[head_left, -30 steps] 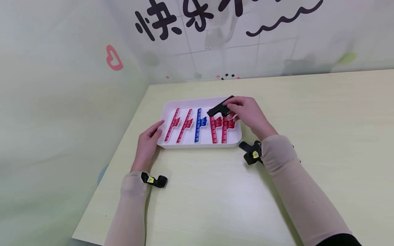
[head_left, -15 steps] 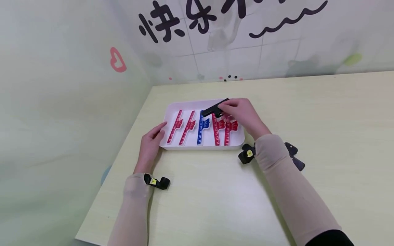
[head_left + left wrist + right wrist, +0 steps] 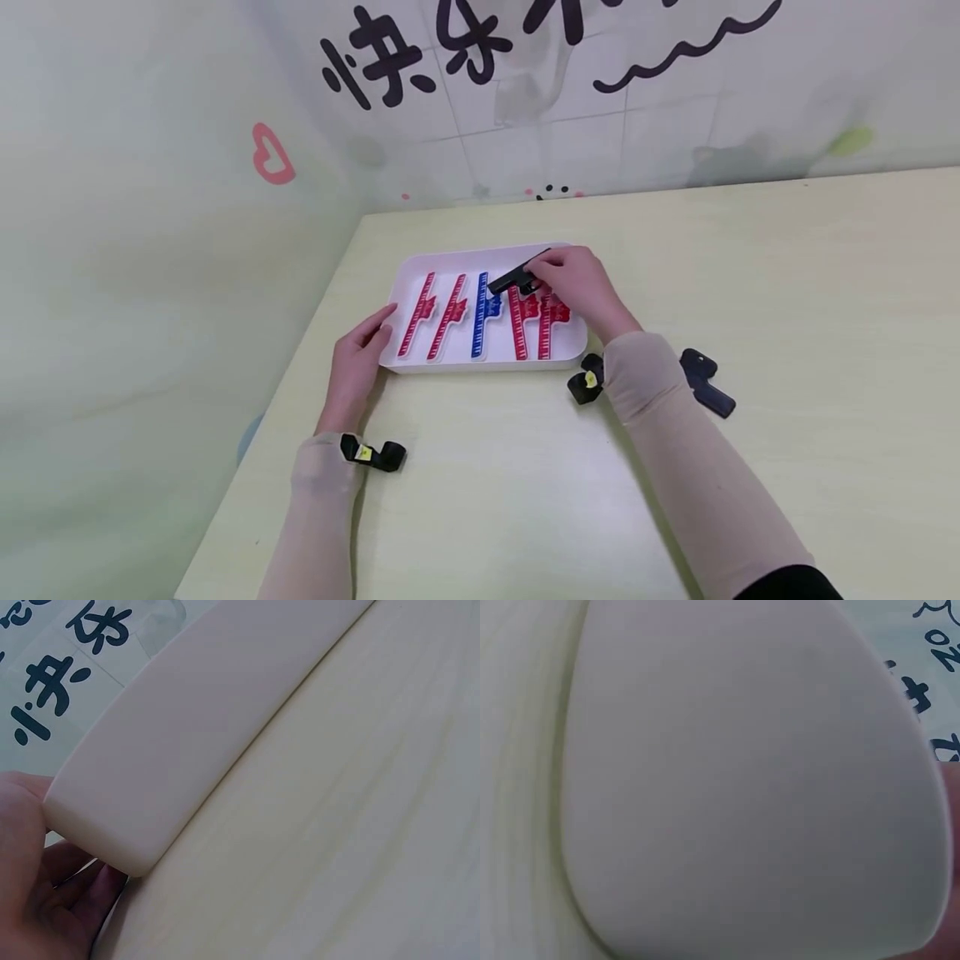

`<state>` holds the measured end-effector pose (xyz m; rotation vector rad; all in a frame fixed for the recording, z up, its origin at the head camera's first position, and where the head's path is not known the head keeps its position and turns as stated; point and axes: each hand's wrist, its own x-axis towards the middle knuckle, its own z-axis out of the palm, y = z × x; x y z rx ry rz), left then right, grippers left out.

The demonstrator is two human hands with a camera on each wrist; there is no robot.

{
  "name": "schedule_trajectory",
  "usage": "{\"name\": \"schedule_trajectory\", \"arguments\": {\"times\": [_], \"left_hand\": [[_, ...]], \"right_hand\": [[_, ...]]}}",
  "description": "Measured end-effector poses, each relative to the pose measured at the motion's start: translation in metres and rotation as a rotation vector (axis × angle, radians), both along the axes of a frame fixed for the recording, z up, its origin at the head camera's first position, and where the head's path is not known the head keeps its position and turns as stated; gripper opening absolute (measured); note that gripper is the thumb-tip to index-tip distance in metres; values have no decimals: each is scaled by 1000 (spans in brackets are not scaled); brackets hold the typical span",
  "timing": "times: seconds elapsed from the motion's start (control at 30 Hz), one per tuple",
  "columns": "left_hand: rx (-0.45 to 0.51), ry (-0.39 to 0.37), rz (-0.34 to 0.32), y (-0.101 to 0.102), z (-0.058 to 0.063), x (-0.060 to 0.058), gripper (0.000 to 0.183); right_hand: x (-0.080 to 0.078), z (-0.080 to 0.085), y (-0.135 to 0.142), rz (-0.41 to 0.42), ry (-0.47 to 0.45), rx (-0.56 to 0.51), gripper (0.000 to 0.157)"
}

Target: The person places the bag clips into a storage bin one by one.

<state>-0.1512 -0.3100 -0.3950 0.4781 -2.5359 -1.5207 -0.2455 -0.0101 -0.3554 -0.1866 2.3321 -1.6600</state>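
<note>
A white tray (image 3: 450, 367) lies on the table at the middle of the head view. In it are several flat ruler-like strips with side tabs: red ones (image 3: 416, 317) and a blue strip (image 3: 478, 321). My right hand (image 3: 576, 282) pinches a small black pistol-shaped piece (image 3: 510, 279) above the tray, over the top of the blue strip and its red neighbour. My left hand (image 3: 358, 358) holds the tray's left end. In the left wrist view, its curled fingers (image 3: 90, 900) meet the tray corner. The right wrist view shows mostly the tray's outer wall (image 3: 750, 780).
A second black pistol-shaped piece (image 3: 707, 385) lies on the table (image 3: 480, 500) just right of the right sleeve. Behind the table stands a wall (image 3: 675, 125) with black lettering. A pale panel (image 3: 150, 292) borders the left side. Small black cameras (image 3: 588, 381) sit on both wrists.
My right hand has moved left across the tray with the black piece, from the right-hand red strips toward the blue one. The second black piece has come out from behind the right arm.
</note>
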Motion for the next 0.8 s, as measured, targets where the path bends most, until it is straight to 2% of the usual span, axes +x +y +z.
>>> {"name": "schedule_trajectory", "arguments": {"times": [0.1, 0.47, 0.8], "left_hand": [[6, 4, 4, -1, 0, 2, 28], [17, 7, 7, 1, 2, 2, 29], [18, 6, 8, 2, 2, 1, 28]], "right_hand": [[-1, -1, -3, 32, 34, 84, 25], [3, 2, -7, 54, 93, 317, 28], [3, 1, -7, 94, 188, 405, 29]]}}
